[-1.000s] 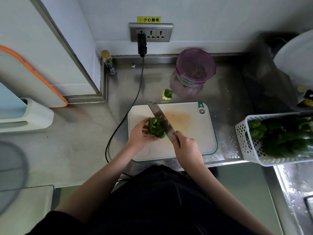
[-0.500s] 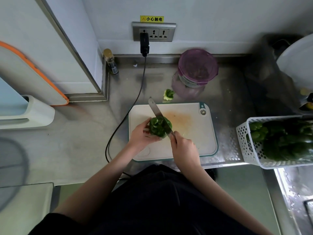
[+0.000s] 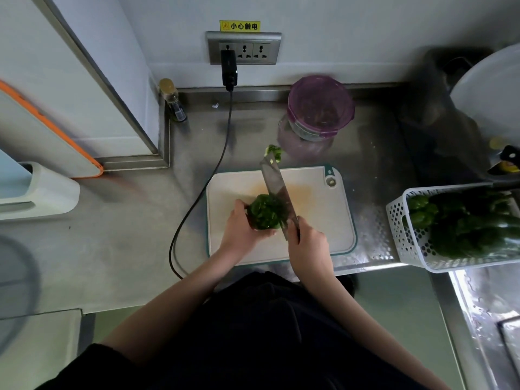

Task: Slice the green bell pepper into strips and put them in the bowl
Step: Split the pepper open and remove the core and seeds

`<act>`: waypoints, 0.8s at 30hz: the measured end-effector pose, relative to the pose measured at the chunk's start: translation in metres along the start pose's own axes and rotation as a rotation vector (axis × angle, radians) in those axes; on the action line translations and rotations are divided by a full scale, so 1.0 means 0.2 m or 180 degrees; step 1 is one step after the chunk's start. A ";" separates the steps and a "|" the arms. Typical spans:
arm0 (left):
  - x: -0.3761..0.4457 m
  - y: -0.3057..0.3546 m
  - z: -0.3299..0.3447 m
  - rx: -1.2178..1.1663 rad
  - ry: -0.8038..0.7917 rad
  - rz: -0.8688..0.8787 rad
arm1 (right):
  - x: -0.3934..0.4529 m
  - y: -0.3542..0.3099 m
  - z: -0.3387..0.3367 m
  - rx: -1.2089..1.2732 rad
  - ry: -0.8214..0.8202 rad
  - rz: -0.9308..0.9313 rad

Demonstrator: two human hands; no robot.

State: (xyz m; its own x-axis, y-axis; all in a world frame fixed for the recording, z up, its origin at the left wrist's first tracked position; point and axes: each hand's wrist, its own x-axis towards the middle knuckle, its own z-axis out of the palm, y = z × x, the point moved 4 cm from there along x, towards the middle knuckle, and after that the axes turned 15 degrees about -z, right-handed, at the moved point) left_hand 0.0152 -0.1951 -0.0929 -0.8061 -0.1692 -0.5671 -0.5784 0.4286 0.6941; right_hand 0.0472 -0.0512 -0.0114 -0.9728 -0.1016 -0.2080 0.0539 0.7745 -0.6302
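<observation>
A green bell pepper lies on the white cutting board. My left hand grips the pepper from its left and near side. My right hand holds the handle of a cleaver, whose blade rests against the pepper's right side and points away from me. A purple-rimmed bowl stands behind the board near the wall. A small green pepper scrap lies just beyond the board's far edge, partly behind the blade tip.
A white perforated basket with more green peppers sits at the right. A black power cable runs from the wall socket down the counter left of the board. A small bottle stands in the back corner. A sink is at lower right.
The cleaver has swung slightly, its blade now steeper and closer against the pepper's right side. My left hand keeps its hold on the pepper.
</observation>
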 end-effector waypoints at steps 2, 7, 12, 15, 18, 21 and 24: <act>0.00 -0.01 -0.01 0.0103 -0.0026 0.0038 | -0.01 0.00 0.00 0.0017 0.0010 -0.0009; 0.01 -0.02 -0.02 0.0186 -0.0112 0.0133 | -0.01 -0.03 0.01 -0.0146 -0.0141 -0.0169; 0.00 -0.01 -0.03 0.0093 -0.0122 0.0198 | 0.01 -0.06 0.03 -0.1098 -0.0440 -0.0501; 0.01 -0.02 -0.04 0.0065 -0.0137 0.0222 | 0.01 -0.07 0.02 -0.1381 -0.0598 -0.0607; 0.01 -0.02 -0.04 0.0036 -0.0118 0.0218 | 0.02 -0.08 0.02 -0.1552 -0.0653 -0.0677; 0.01 -0.01 -0.03 -0.0103 -0.0106 0.0180 | 0.03 -0.09 0.02 -0.1617 -0.0710 -0.0654; 0.00 -0.01 -0.02 -0.0184 -0.0073 0.0179 | 0.05 -0.08 0.01 -0.1666 -0.0748 -0.0702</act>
State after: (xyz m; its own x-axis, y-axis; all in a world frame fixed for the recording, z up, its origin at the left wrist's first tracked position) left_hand 0.0158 -0.2000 -0.0935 -0.8348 -0.1257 -0.5361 -0.5391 0.3846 0.7493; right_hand 0.0378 -0.0661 -0.0048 -0.8696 -0.3831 -0.3115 -0.3186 0.9173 -0.2386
